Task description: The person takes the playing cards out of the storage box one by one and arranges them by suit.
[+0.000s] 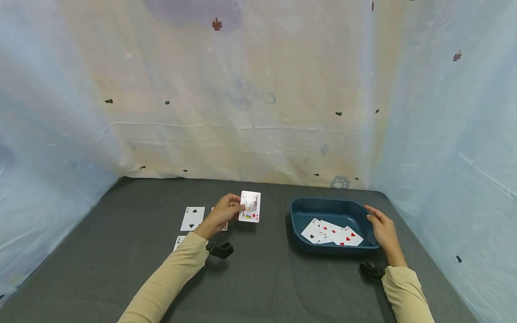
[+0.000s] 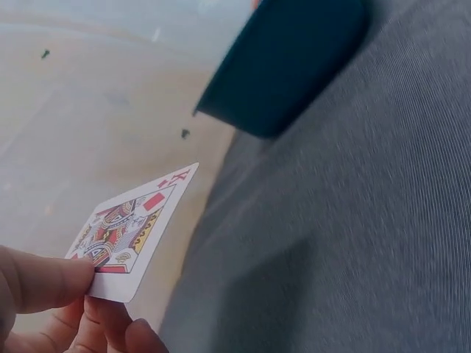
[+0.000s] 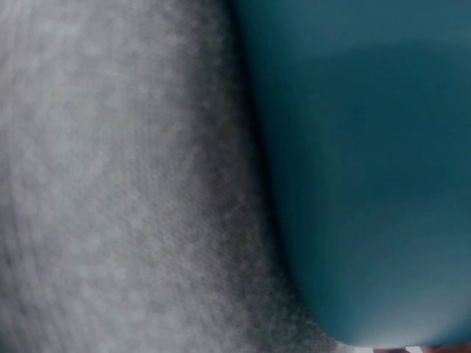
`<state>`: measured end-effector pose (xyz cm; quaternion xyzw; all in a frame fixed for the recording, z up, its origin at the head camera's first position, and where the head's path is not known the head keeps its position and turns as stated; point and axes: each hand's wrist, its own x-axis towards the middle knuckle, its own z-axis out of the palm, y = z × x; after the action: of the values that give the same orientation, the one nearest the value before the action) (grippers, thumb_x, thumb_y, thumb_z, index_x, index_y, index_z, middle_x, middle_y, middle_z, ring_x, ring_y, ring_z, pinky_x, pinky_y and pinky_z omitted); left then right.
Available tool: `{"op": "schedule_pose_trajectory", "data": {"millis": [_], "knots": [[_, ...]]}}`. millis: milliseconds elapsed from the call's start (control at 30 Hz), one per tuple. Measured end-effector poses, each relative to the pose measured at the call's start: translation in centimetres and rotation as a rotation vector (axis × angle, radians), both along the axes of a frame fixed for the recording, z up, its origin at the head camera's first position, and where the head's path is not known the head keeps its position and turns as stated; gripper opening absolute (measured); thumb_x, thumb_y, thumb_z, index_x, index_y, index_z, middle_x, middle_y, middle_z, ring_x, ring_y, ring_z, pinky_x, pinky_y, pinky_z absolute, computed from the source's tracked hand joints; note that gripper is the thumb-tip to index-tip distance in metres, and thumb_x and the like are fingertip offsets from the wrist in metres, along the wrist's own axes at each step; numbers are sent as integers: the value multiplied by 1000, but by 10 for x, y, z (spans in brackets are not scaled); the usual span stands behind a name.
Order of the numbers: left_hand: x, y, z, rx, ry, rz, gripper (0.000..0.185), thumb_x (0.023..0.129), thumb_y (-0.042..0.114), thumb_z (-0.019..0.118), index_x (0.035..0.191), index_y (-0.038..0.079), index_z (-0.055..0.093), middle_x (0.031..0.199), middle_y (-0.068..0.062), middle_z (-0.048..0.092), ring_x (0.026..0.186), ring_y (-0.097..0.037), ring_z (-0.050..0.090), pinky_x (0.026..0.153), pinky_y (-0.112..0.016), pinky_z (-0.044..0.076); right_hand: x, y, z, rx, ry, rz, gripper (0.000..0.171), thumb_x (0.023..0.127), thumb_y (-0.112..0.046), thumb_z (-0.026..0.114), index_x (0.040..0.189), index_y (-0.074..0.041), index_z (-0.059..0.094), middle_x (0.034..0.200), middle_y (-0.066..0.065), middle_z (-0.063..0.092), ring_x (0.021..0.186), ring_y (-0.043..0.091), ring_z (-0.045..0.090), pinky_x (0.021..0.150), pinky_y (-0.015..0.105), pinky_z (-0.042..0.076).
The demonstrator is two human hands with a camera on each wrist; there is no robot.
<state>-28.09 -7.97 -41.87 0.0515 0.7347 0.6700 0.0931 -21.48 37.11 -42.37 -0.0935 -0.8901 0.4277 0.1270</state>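
The left hand [image 1: 224,213] pinches the thin, light, bendable card [image 1: 250,206] by its left edge at frame centre, while the right hand [image 1: 381,229] rests with relaxed fingers on the tray [image 1: 296,211] rim.

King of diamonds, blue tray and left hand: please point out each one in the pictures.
King of diamonds [image 2: 126,237], left wrist view, on the printed face.
Blue tray [image 1: 329,206], head view, on its bare inner far wall.
Left hand [image 1: 223,213], head view, on the back of the hand.
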Motion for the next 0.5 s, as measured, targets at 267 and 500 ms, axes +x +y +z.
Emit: {"op": "schedule_pose_trajectory", "data": {"millis": [267, 500], "knots": [[-4, -9, -14, -97, 0, 0, 22, 94, 2, 60, 112, -4, 49, 91, -13, 63, 71, -16, 57, 67, -32, 50, 2, 1, -1, -4, 23, 3, 43, 105, -21, 38, 142, 2, 44, 138, 32, 44, 125, 46, 41, 101, 61, 29], [-5, -14, -18, -213, 9, 3, 25, 93, 6, 65, 110, -4, 50, 90, -13, 62, 69, -18, 59, 65, -31, 51, 2, 0, -1, -3, 24, -4, 43, 105, -20, 37, 142, 1, 44, 139, 31, 44, 125, 46, 42, 101, 61, 29]]}}
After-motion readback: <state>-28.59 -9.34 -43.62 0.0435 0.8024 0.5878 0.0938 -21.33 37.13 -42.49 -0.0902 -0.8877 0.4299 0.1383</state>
